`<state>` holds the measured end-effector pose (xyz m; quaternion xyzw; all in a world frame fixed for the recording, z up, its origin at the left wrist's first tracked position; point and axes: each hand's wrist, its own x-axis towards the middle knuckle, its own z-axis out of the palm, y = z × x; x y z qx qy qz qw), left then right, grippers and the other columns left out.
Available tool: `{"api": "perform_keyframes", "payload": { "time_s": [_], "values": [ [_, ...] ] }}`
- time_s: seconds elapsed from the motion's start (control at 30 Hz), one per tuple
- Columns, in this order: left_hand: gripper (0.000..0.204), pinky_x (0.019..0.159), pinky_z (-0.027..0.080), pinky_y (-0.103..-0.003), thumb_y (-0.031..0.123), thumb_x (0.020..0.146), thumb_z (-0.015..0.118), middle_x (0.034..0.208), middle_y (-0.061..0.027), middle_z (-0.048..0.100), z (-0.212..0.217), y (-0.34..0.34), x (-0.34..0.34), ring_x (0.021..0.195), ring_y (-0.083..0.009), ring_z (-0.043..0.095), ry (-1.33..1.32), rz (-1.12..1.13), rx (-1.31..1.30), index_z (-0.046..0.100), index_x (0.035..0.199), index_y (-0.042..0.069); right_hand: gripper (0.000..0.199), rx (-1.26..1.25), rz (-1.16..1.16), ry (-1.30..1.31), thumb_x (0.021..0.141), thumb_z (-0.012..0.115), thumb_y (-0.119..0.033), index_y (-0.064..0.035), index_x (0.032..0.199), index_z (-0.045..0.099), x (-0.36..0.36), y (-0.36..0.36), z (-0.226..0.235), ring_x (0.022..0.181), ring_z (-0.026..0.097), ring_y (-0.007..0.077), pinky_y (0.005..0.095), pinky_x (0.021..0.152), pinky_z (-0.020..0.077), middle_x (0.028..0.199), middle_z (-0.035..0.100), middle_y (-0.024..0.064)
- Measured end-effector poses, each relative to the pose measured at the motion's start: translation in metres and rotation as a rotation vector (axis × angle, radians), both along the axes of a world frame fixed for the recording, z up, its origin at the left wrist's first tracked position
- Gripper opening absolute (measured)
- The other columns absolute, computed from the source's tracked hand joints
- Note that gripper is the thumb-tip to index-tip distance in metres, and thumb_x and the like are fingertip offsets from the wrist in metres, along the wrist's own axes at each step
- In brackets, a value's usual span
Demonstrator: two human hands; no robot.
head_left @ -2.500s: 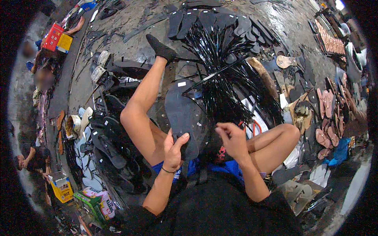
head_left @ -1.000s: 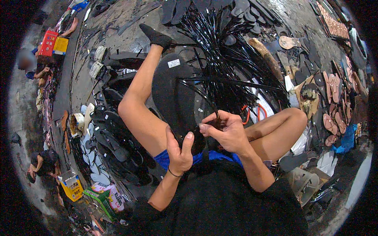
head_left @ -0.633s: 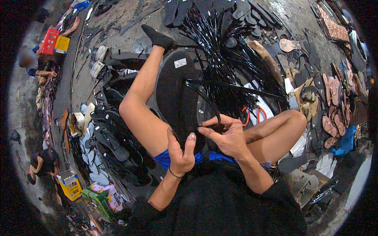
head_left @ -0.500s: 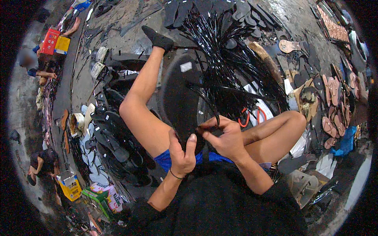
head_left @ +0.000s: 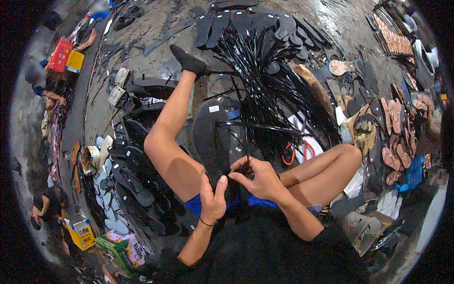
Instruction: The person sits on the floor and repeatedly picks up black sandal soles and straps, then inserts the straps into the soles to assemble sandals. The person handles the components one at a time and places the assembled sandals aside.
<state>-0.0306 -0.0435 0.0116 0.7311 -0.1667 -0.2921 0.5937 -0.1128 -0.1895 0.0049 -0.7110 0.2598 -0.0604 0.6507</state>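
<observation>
A long black sandal sole with a white sticker near its far end lies between my legs, its near end toward me. My left hand is closed around that near end, thumb on top. My right hand is just beside it, thumb and forefinger pinched on a thin black strap. The strap's far part crosses above the sole. The pinched tip is too dark to make out.
Beyond the sole spreads a bundle of glossy black strips, with red-handled scissors at its right. Black soles pile up at left; pink sandals lie at right. Other people work at far left.
The sole's far end has come nearer to me, and the strap above it has swung into a flatter line. My right hand has shifted slightly left and closer to me.
</observation>
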Motion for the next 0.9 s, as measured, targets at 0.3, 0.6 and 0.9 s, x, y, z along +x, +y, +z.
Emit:
{"api": "perform_keyframes", "payload": {
  "time_s": [0.3,0.6,0.9],
  "values": [
    [0.027,0.088,0.048,-0.033,0.012,0.099,0.057,0.105,-0.0118,0.064,-0.005,-0.006,-0.01,0.097,-0.0182,0.06,-0.14,-0.037,0.034,0.052,0.122,-0.002,0.017,-0.216,-0.067,0.073,0.085,0.074,-0.018,-0.0047,0.094,0.071,-0.008,0.009,-0.002,0.079,0.07,0.0338,0.0402,0.072,0.0548,0.088,0.071,0.0155],
    [0.034,0.085,0.052,-0.037,0.02,0.098,0.062,0.109,-0.0176,0.069,-0.023,-0.005,-0.012,0.097,-0.0242,0.067,-0.045,-0.032,0.027,0.057,0.124,-0.002,0.02,0.126,-0.091,0.136,0.083,0.079,-0.019,-0.0022,0.093,0.074,-0.02,-0.01,-0.016,0.086,0.07,0.0214,0.0348,0.079,0.0538,0.094,0.074,0.012],
    [0.037,0.089,0.051,-0.04,0.019,0.099,0.059,0.115,-0.0245,0.064,-0.011,0.002,-0.003,0.107,-0.0347,0.065,0.011,-0.127,0.063,0.054,0.127,-0.005,0.017,-0.069,0.036,0.124,0.081,0.08,-0.013,-0.0013,0.088,0.07,-0.024,-0.008,-0.032,0.084,0.07,0.0184,0.0325,0.08,0.0532,0.089,0.074,0.0108]
  ]
}}
